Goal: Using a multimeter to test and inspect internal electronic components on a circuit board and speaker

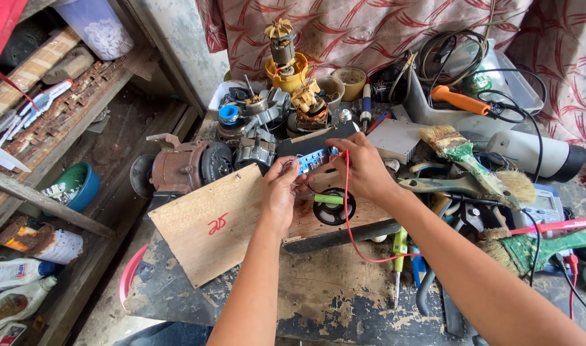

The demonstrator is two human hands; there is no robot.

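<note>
Holding the blue board (315,158) between both hands, I have it above the wooden block (325,214) near the counter's (318,288) back-middle, long axis running left to right. My left hand (281,189) pinches its left end from below. My right hand (362,168) closes over its right end, fingers also gripping a red lead (348,211) that trails down toward the front edge. Both hands touch it; a black speaker (333,206) sits just beneath.

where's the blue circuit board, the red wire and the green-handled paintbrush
blue circuit board (316,158), head view, on its blue face between the two hands
red wire (348,218), head view, on the stretch hanging below the right hand
green-handled paintbrush (462,154), head view, on the green handle below the bristles
</note>
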